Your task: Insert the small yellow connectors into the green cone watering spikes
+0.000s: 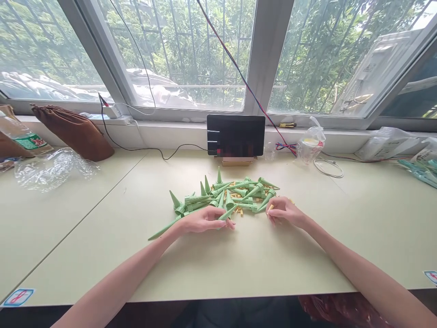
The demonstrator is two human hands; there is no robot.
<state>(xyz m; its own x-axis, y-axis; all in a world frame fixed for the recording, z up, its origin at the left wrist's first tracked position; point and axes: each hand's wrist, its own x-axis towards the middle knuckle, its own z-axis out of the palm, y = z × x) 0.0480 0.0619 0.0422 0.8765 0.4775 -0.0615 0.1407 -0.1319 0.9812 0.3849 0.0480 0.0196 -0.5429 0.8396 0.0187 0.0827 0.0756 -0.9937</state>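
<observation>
Head view: left hand (204,219) is grasping a cone (227,213) below frame centre, right hand (285,211) is pinching a peg (271,207) farther right — pile (229,198) is lying mid-frame. Picking-up step, seemingly — next move is probably calling for steady fingertips.

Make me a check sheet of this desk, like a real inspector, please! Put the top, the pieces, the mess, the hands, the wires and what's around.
Surface: pale table, a seam running across its left part.
Pieces: green cones heaped together, some upright, most lying; small yellow pieces among them.
Clutter: brown bag and crumpled clear plastic at left; bagged cup at right.
Hands: left hand holds a green cone; right hand pinches a yellow piece.
Cables: black cable reaches the black screen; white cable lies coiled.
Surroundings: windows, greenery outside.
Spills: nothing seen.
</observation>
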